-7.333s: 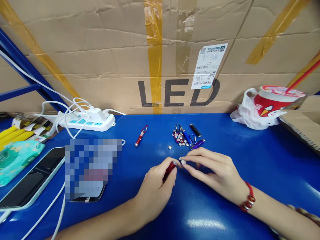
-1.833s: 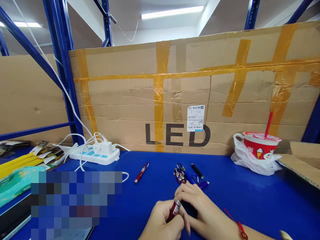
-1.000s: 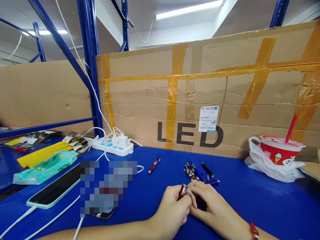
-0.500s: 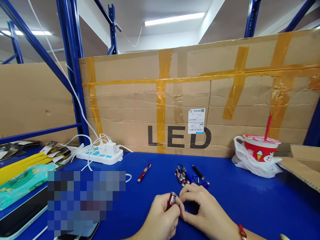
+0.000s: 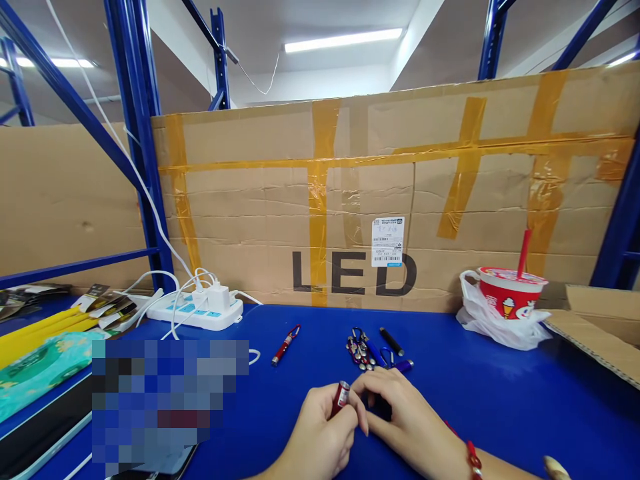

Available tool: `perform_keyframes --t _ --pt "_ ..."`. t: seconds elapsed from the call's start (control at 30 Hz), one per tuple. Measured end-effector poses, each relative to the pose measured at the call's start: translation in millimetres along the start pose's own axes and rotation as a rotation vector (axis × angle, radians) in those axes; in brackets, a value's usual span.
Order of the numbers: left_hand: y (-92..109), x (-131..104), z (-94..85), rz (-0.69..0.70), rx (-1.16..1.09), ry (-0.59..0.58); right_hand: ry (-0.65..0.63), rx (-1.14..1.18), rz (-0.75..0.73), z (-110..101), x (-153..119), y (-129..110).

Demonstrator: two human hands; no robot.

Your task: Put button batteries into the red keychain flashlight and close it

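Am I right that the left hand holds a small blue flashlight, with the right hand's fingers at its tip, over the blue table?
Not quite. In the head view, the flashlight in the left hand is red, not blue. The rest stands: the right hand has its fingers at the tip, over the blue table.

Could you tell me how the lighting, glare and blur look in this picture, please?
Head view: a ceiling strip light is blown out white; soft sheen on the blue table; a pixelated block masks the lower left; wide-angle bending slants the blue rack posts; both hands and the red tube stay sharp.
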State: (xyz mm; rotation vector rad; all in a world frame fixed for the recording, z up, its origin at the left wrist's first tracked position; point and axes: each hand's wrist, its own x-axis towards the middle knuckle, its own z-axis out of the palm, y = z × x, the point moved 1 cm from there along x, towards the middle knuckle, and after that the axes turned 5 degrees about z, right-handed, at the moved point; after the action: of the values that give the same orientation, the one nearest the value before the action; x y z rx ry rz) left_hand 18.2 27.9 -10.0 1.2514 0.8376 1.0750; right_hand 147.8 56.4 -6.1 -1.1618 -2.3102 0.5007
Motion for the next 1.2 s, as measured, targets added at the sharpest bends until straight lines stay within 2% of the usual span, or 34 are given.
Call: perform_keyframes --t 0.37,0.83,1.03,1.2 --pt "-0.7 0.1 0.3 -0.004 -0.013 -0.004 -0.024 0.025 0.022 2.6 1.5 0.8" --pt "6.9 -1.1 4.4 -0.055 0.01 0.047 0.011 0.032 -0.039 2.5 1.2 0.7" --pt "7.5 -1.9 4.2 -0.053 0.02 0.053 -0.026 0.073 -0.102 4.3 1.6 3.0" --pt "7.7 -1.5 4.1 -0.058 0.017 0.061 -0.03 0.082 -0.072 5.6 2.9 5.4"
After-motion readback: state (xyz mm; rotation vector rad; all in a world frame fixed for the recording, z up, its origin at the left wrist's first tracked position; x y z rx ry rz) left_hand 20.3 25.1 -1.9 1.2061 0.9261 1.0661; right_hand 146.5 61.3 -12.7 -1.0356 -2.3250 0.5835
